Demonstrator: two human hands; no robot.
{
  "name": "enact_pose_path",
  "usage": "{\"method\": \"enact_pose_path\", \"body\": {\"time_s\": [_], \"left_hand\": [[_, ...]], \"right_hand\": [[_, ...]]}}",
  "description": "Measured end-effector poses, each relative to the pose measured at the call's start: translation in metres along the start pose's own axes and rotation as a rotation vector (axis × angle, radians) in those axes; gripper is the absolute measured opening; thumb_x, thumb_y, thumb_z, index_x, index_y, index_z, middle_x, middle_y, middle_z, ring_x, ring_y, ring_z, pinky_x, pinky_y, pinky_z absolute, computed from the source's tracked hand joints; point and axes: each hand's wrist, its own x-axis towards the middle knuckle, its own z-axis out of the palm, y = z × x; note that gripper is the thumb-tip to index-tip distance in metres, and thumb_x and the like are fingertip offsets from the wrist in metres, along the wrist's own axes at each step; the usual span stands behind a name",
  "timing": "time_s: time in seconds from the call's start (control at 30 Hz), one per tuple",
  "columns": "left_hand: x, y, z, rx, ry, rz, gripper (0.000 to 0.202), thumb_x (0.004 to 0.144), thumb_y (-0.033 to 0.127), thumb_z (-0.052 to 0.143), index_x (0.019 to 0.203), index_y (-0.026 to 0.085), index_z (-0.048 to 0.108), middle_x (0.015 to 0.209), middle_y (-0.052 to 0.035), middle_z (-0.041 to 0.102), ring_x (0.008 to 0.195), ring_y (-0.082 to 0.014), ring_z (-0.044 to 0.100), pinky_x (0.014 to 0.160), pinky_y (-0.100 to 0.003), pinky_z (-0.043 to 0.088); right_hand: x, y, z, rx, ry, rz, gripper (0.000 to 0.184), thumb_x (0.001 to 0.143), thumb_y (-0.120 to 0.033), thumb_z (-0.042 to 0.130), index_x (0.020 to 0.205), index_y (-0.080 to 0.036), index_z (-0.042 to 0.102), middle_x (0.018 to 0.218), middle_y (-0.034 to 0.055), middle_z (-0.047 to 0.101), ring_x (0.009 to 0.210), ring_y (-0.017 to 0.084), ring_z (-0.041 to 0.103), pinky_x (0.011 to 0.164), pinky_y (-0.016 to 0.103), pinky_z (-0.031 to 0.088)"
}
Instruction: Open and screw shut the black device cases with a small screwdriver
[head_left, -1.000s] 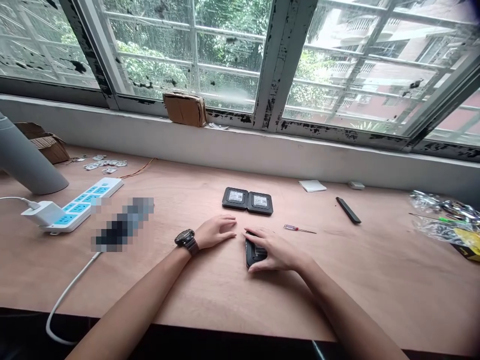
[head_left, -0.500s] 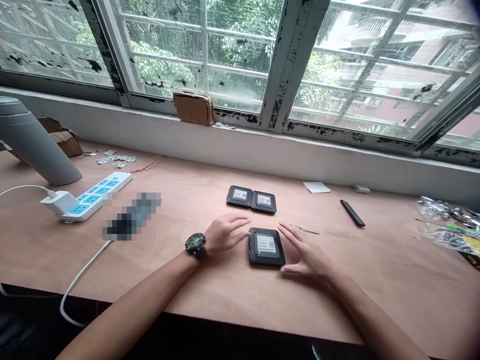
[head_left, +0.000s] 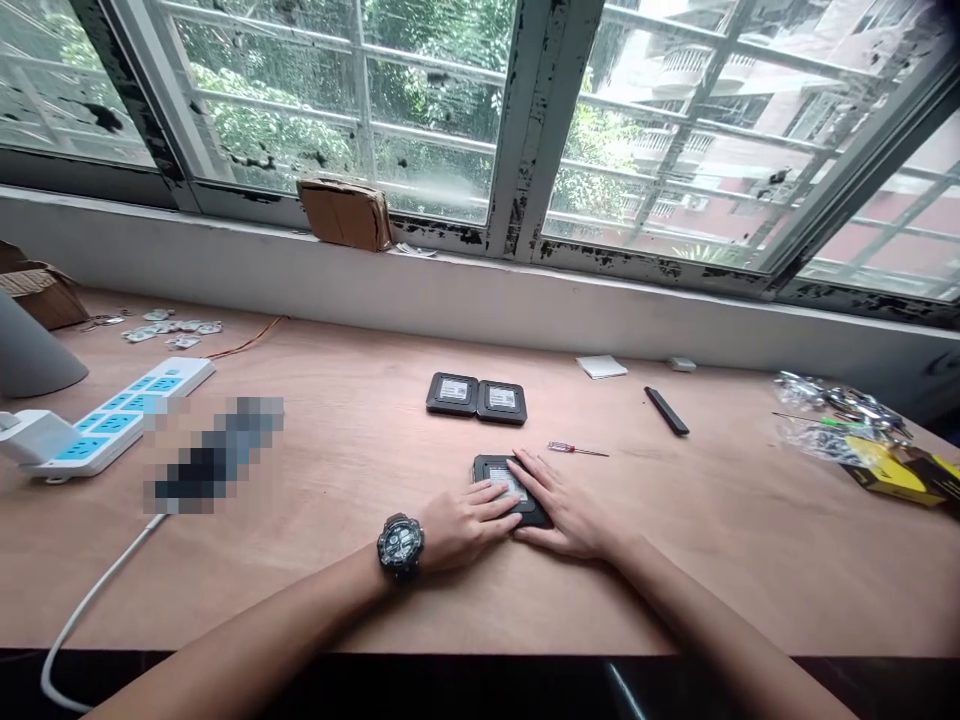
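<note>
A flat black square device point(head_left: 490, 469) with a white label lies on the wooden desk point(head_left: 712, 540) near the front middle. My left hand point(head_left: 469, 522), with a black watch on its wrist, lies with its fingers flat on the device's left part. My right hand point(head_left: 566, 505) rests flat over its right side. Both hands press on it with fingers stretched out. Two more black devices point(head_left: 476, 396) of the same kind lie side by side just behind.
A small red-handled screwdriver point(head_left: 576, 450) lies right of the devices; a black strip point(head_left: 667, 410) and a white pad point(head_left: 601, 366) lie farther back. A white power strip point(head_left: 124, 405) and cable are at the left. Plastic bags and a yellow pack point(head_left: 889, 472) sit at the right.
The device stood on edge under my right hand, then lay flat between both hands. Now both hands have come together and rest on top of it.
</note>
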Motion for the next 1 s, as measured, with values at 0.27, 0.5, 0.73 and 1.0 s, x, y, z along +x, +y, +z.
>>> {"method": "enact_pose_path", "body": {"time_s": [0.27,0.5,0.73,1.0], "left_hand": [[0.003,0.008,-0.004,0.030,-0.003,-0.032,0.034,0.102,0.016,0.047,0.134,0.013,0.059,0.144,-0.0132,0.058,0.136,-0.0291,0.053,0.118,-0.045,0.041],[0.003,0.007,-0.004,0.018,0.003,-0.036,0.035,0.100,0.013,0.048,0.134,0.014,0.059,0.143,-0.0135,0.059,0.136,-0.0282,0.052,0.118,-0.044,0.040],[0.001,0.008,-0.001,-0.039,0.007,-0.064,0.036,0.101,0.013,0.047,0.136,0.016,0.058,0.146,-0.0123,0.056,0.139,-0.0274,0.049,0.120,-0.045,0.038],[-0.006,-0.010,-0.012,-0.051,0.039,-0.136,0.034,0.101,0.016,0.050,0.130,0.025,0.065,0.147,-0.0075,0.056,0.140,-0.0266,0.048,0.116,-0.046,0.041]], "right_hand": [[-0.001,0.000,-0.002,-0.029,-0.030,0.020,0.090,0.093,-0.059,0.058,0.163,-0.022,0.015,0.169,0.0127,0.012,0.155,0.034,0.016,0.124,0.053,0.025],[0.000,-0.002,-0.002,-0.049,-0.014,0.022,0.089,0.093,-0.060,0.058,0.163,-0.024,0.015,0.169,0.0125,0.016,0.154,0.034,0.018,0.124,0.056,0.023],[-0.002,-0.002,-0.001,-0.049,-0.019,0.015,0.092,0.092,-0.061,0.058,0.163,-0.024,0.013,0.169,0.0127,0.014,0.154,0.035,0.018,0.124,0.056,0.022],[-0.005,0.038,0.005,-0.049,0.358,0.162,0.048,0.106,-0.036,0.037,0.152,-0.025,0.042,0.149,0.0107,0.052,0.140,0.028,0.046,0.117,0.052,0.036]]}}
